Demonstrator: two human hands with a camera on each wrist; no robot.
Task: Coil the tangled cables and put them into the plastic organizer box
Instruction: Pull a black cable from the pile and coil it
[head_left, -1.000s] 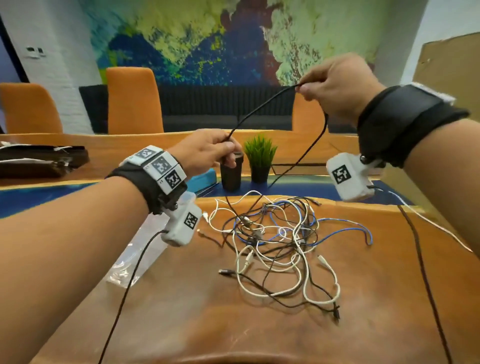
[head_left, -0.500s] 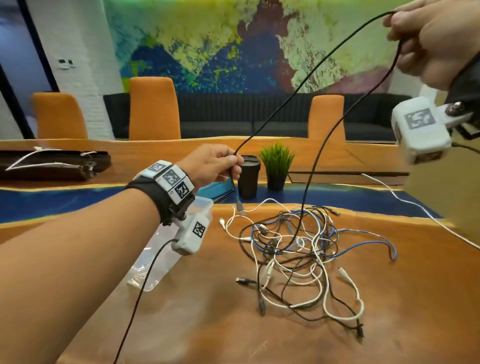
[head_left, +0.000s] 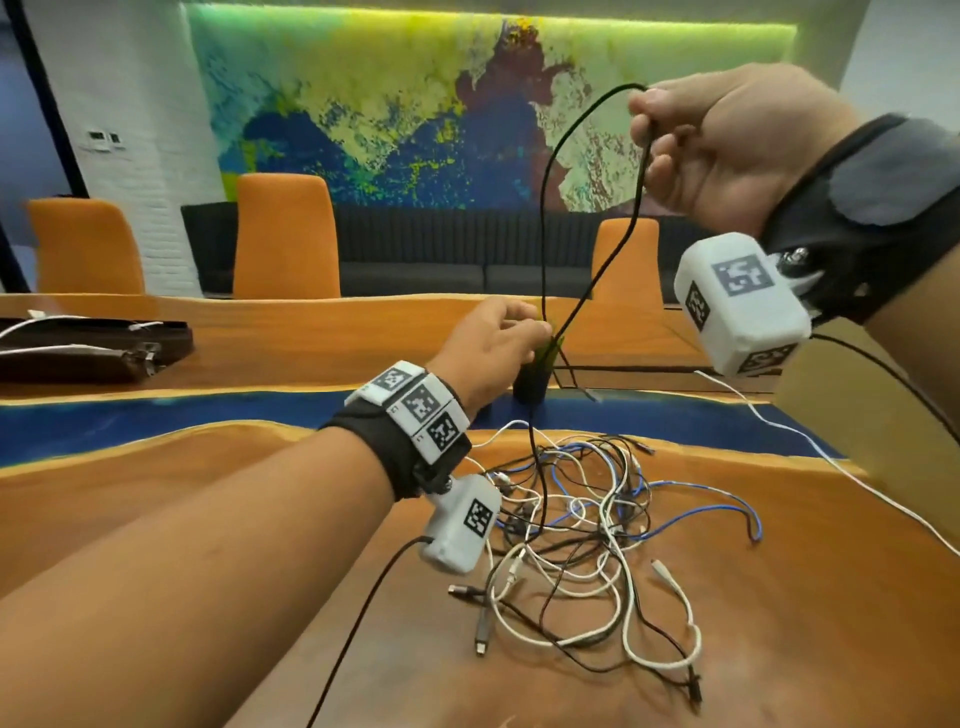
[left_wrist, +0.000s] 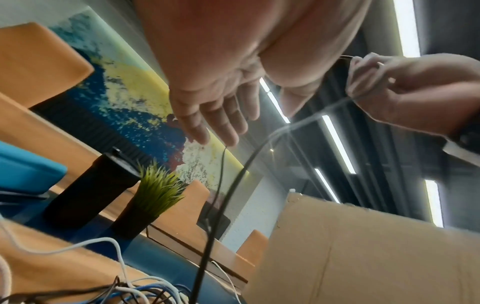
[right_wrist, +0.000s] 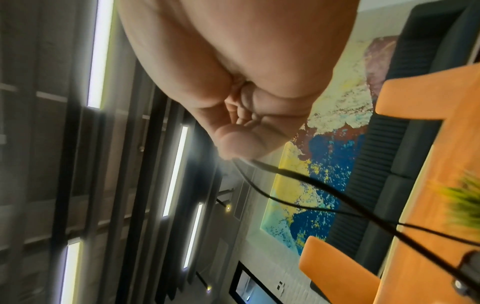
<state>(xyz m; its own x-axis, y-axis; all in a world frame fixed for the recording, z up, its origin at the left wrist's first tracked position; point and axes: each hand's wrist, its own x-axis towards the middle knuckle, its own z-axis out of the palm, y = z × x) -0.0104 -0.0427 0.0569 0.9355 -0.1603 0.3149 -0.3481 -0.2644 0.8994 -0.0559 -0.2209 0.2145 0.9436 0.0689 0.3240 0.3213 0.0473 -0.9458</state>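
Showing left hand (left_wrist: 215, 115) unclenched underneath

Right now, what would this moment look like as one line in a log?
step: pulling black cable from pile | right hand: pinches cable, raised | left hand: fingers straight, at cable | box: not in view

Meeting room: long table (head_left: 322, 332), orange chairs (head_left: 283, 234)
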